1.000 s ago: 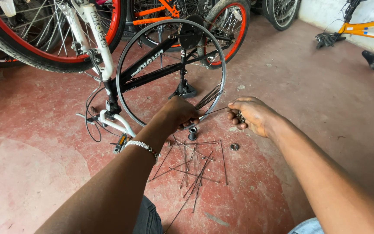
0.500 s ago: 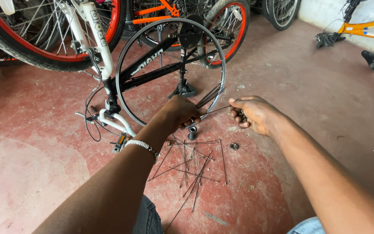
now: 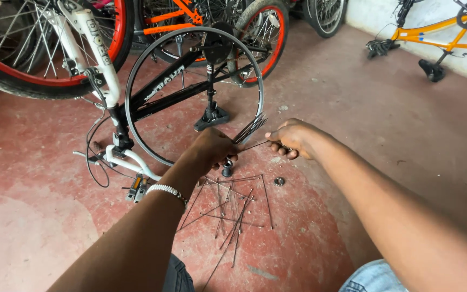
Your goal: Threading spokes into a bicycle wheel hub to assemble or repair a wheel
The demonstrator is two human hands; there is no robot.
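1. We see our left hand [image 3: 212,151] reach forward over the red floor [image 3: 352,108]; its fingers are closed around a bunch of spokes [image 3: 249,128] that fans up and to the right out of the fist.
2. Our right hand [image 3: 293,138] sits just right of the left one. Its fingertips are pinched on a single spoke [image 3: 255,145], which runs left toward the other fist.
3. The bunch stands in front of the lower right part of a bare rim [image 3: 136,86], which is upright on the floor just beyond our hands.
4. A hub [image 3: 226,167] stands on the floor just under the left hand; we cannot tell whether the hand touches it.
5. Loose spokes [image 3: 233,211] lie crisscrossed on the floor, near us and below both hands.
6. A small round metal part [image 3: 279,181] lies just right of those loose spokes, below the right hand.
7. We wear a beaded bracelet [image 3: 166,190] on the left wrist.
8. A black bike frame [image 3: 179,92] shows through the rim, and a white fork [image 3: 90,38] stands at its left side.
9. Red-rimmed wheels [image 3: 55,81] stand at the upper left.
10. An orange bike [image 3: 439,32] is well apart at the upper right.
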